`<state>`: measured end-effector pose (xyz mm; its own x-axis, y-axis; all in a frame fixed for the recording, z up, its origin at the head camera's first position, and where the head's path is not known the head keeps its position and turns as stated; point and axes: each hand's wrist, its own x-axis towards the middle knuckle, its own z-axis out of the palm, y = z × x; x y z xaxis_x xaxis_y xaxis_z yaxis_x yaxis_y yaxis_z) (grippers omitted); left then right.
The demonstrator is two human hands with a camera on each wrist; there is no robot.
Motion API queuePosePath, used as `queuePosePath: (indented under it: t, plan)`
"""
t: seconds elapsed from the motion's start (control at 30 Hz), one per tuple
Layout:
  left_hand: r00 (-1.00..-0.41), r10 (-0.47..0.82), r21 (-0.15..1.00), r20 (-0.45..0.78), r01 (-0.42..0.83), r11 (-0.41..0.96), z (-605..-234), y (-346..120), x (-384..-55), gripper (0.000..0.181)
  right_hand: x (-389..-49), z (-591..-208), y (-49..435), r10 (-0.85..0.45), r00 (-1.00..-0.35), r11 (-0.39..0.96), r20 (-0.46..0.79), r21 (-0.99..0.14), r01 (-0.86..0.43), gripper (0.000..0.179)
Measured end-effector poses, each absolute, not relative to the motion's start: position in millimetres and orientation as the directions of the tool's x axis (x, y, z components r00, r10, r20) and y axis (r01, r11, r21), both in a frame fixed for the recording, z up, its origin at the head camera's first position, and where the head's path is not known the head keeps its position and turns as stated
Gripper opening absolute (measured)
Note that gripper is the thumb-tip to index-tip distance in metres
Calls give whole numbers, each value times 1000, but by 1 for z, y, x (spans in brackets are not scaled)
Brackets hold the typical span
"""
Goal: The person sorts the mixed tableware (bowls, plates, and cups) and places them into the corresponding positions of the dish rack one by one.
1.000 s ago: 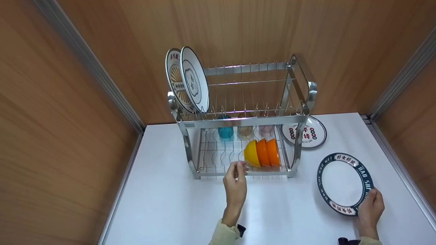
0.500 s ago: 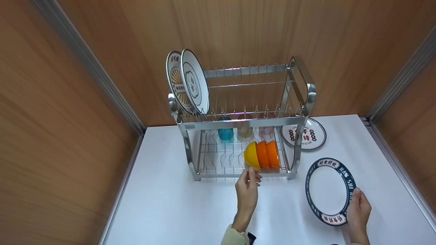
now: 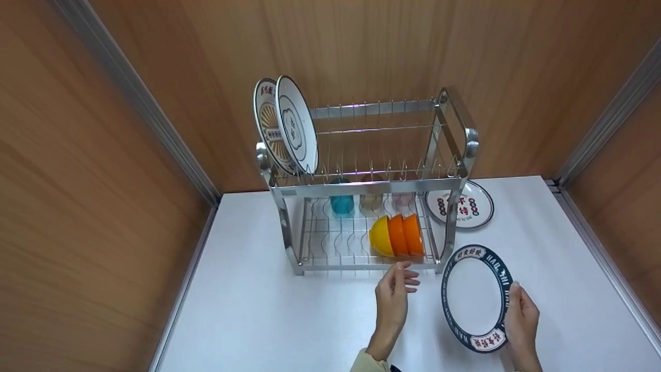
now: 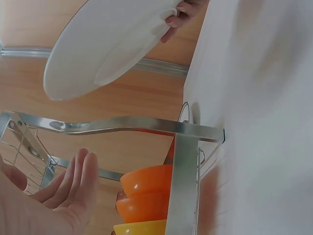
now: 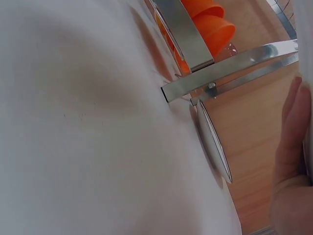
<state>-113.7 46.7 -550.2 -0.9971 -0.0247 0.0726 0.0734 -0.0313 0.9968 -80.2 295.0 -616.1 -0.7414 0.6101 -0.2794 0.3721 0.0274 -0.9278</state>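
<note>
My right hand (image 3: 522,323) grips the right edge of a white plate (image 3: 475,294) with a dark patterned rim, thumb on its face. The plate is tilted and held above the table, right of the dish rack's front corner. In the left wrist view its white underside (image 4: 112,44) shows, with fingertips behind the edge. My left hand (image 3: 392,302) hovers before the rack's front bar, fingers loosely bent and holding nothing. Just behind it, one yellow bowl (image 3: 380,236) and two orange bowls (image 3: 405,235) lie on their sides, nested, on the lower tier.
The metal dish rack (image 3: 369,187) carries two upright plates (image 3: 297,126) at its upper left. A blue cup (image 3: 342,203) and two paler cups stand at the back of the lower tier. Another plate (image 3: 472,206) lies flat behind the rack's right leg. Wooden walls enclose the table.
My right hand has carried the plate leftward and slightly nearer to me, turning it more edge-on. My left hand has moved right and a little back from the rack.
</note>
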Motion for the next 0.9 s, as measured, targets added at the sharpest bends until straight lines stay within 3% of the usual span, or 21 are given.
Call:
queuePosePath:
  t: [0.37, 0.6, 0.77, 0.9]
  plan:
    - [-991, 107, 991, -77, -87, -101, -543, 62, -102, 46, -88, -611, 271, 582, -785, 47, -214, -954, 295, 60]
    - [-968, 231, 995, -94, -96, 2, -539, 69, -93, 51, -91, -610, 264, 563, -794, 32, -228, -954, 297, 54]
    - [-964, 245, 995, -101, -101, 13, -538, 76, -89, 45, -93, -610, 262, 542, -805, 20, -242, -954, 300, 61]
    - [-964, 247, 992, -94, -113, -62, -538, 80, -84, 53, -96, -610, 260, 517, -828, 38, -219, -960, 278, 67]
